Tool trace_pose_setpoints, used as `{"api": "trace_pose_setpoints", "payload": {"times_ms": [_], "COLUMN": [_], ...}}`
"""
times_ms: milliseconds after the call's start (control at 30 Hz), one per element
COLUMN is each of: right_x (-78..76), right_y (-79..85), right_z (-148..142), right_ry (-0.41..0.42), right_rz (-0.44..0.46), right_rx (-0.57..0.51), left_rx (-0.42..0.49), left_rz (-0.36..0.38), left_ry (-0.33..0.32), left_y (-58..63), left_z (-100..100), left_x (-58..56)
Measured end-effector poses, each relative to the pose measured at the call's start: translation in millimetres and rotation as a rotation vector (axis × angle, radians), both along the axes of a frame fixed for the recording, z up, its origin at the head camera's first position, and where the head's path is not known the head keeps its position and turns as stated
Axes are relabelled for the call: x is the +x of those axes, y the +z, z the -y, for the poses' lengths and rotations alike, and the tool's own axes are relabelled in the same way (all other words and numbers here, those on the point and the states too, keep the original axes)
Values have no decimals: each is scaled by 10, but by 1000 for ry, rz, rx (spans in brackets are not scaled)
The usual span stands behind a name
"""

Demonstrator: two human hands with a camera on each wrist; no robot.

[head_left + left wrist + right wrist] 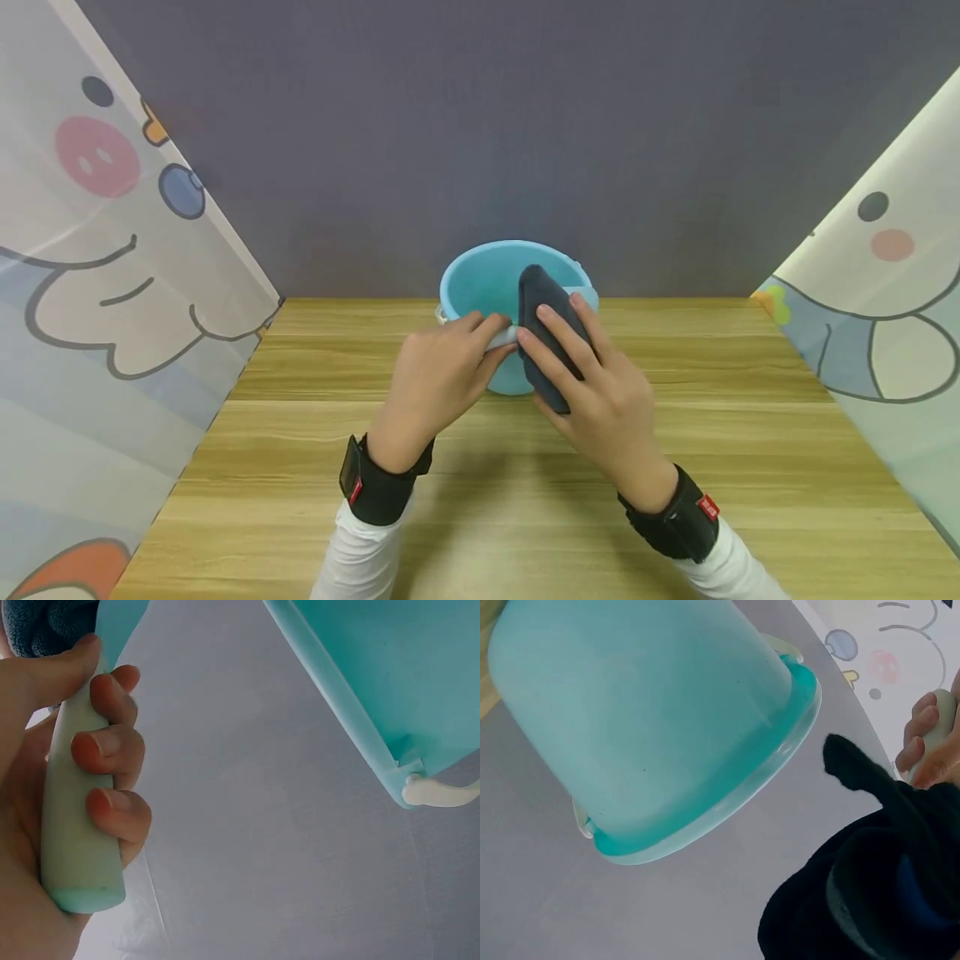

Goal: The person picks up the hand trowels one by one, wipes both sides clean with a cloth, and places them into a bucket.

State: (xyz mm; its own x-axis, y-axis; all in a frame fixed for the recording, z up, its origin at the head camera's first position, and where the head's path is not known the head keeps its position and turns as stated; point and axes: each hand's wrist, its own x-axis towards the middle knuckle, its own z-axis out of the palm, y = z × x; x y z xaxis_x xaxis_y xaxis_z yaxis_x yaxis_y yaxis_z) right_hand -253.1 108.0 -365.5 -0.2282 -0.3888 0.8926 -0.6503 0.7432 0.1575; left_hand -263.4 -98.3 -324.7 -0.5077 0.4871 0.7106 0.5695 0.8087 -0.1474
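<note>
My left hand (447, 362) grips the pale green handle of a tool with a flat light blue blade (587, 298). In the left wrist view the fingers curl round that handle (82, 802). A dark grey-blue cloth (550, 333) lies folded over the blade and covers most of it. My right hand (607, 392) holds the cloth against the blade, fingers spread across it. Both hands are in front of a light blue bucket (510, 379), and the cloth overlaps its rim in the head view. The right wrist view shows the cloth (802, 907) hanging in loose folds.
The bucket stands upright at the back of a wood-grain table (315, 400), with a white carrying handle (446, 795) at its side. Behind it rises a plain grey panel (480, 125). Cartoon-printed sheets (172, 275) flank the table on both sides.
</note>
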Motion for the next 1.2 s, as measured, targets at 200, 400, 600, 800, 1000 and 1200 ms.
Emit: {"api": "trace_pose_setpoints", "payload": {"times_ms": [200,400,600,800,1000,1200], "right_x": [-9,-11,-16,-23,-38,-51], "right_y": [-2,-1,14,11,14,24], "right_z": [-2,-2,-10,-29,-41,-72], "right_ry": [16,30,38,30,44,51], "right_rz": [10,21,26,46,57,68], "right_rx": [-52,-80,-127,-157,-191,-202], "left_rx": [-9,-7,5,-1,7,23], "left_rz": [-8,-4,-11,-12,-24,-33], "left_ry": [-6,-13,-26,-15,-12,-21], "left_y": [4,-11,9,24,29,36], "left_z": [-29,-26,-24,-13,6,19], "left_x": [5,9,10,20,17,18]}}
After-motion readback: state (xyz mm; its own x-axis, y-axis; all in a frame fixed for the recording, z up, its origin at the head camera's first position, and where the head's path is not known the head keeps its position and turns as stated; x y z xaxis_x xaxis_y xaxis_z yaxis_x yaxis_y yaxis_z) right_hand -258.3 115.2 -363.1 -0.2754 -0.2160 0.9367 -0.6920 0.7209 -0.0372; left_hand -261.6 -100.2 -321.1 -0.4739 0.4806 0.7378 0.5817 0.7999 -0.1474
